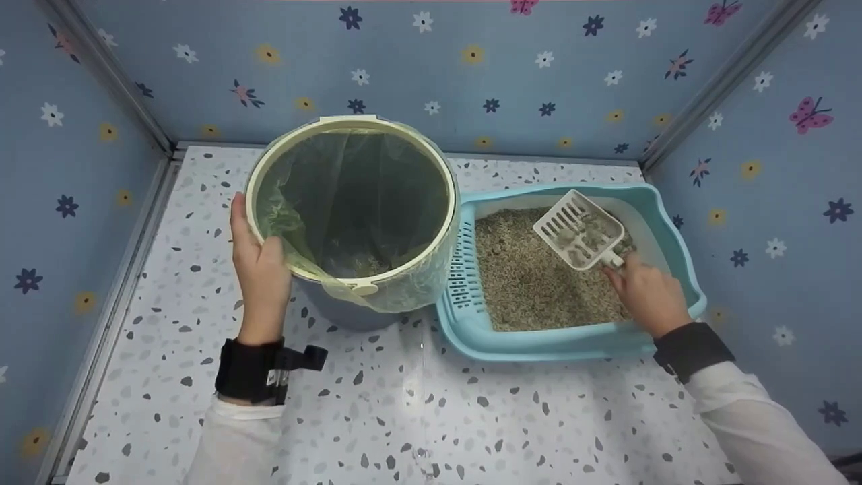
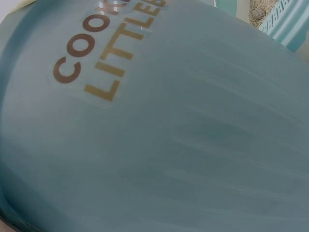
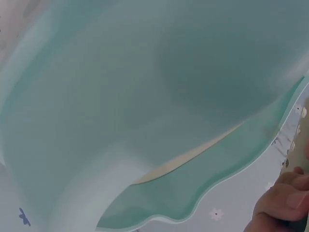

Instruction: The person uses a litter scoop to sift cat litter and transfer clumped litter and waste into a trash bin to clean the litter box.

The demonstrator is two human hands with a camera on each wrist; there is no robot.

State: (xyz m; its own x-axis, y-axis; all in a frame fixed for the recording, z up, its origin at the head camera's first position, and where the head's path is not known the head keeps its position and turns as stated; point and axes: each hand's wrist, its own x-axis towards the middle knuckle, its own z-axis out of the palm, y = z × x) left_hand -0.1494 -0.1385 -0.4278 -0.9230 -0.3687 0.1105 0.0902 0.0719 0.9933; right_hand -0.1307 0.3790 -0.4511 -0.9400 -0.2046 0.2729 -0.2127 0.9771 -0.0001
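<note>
Left hand (image 1: 259, 269) grips bin (image 1: 350, 209) rim, frame centre; right hand (image 1: 646, 293) clenches scoop (image 1: 579, 229) handle (litter aboard) over litter box (image 1: 539, 343), right.

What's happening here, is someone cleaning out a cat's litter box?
It looks that way. A person's right hand holds a white slotted scoop above the litter in a light blue litter box, with some clumps lying in the scoop. The left hand grips the rim of a round bin lined with a thin plastic bag, which stands right beside the box on a speckled floor.
</note>
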